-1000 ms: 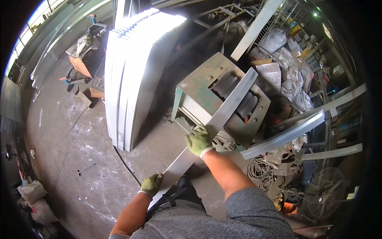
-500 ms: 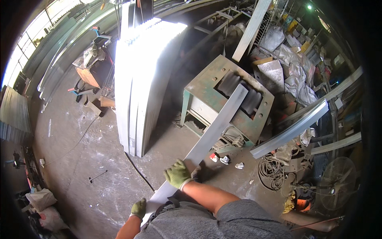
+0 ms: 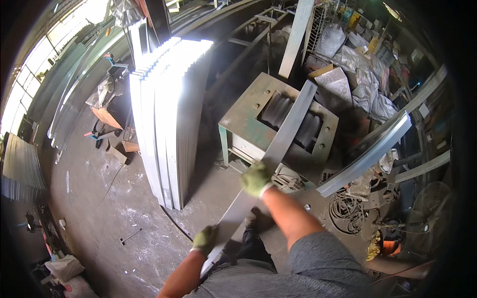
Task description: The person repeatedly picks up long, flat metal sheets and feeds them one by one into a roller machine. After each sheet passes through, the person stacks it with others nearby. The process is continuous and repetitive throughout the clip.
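A long flat metal strip (image 3: 233, 218) runs from beside my body up and away to the right. Its far end lies over the dark ribbed rollers (image 3: 278, 110) in the top of a worn green and tan machine (image 3: 243, 111). My right hand (image 3: 257, 180), in a green work glove, is closed over the strip close to the machine's near side. Lower down, my gloved left hand (image 3: 204, 239) grips the strip's left edge near my waist. The fingertips of both hands are partly hidden.
A tall stack of bright metal profiles (image 3: 166, 124) stands left of the machine. A bent metal channel (image 3: 365, 154) juts in at the right, above coiled cable (image 3: 345, 213) and a fan (image 3: 430, 213). A dark cable (image 3: 176, 222) crosses the floor near my left hand.
Both hands have moved forward and to the right with the metal strip. Its far end now reaches farther across the rollers. My view has shifted too.
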Demonstrator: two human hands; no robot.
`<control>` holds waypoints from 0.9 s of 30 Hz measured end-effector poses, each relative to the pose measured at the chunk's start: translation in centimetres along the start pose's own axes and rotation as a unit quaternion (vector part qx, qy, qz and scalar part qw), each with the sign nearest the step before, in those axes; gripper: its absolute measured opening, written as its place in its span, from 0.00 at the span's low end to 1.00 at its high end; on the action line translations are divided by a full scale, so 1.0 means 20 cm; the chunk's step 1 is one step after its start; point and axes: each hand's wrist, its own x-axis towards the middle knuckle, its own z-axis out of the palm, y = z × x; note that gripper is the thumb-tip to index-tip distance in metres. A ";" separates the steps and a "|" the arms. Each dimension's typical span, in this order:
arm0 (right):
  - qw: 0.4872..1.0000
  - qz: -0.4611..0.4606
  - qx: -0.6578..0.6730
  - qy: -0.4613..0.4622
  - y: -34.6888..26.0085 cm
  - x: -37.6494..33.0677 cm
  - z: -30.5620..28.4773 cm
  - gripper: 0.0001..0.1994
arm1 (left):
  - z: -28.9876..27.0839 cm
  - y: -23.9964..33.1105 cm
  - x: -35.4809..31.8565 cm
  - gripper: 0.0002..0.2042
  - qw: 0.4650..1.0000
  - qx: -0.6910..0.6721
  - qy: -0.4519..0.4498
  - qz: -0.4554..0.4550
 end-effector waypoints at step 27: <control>0.952 -0.010 0.294 0.080 -1.27 -0.37 0.11 0.13 | -0.22 -1.19 -0.93 0.32 0.992 -0.041 0.085 -0.089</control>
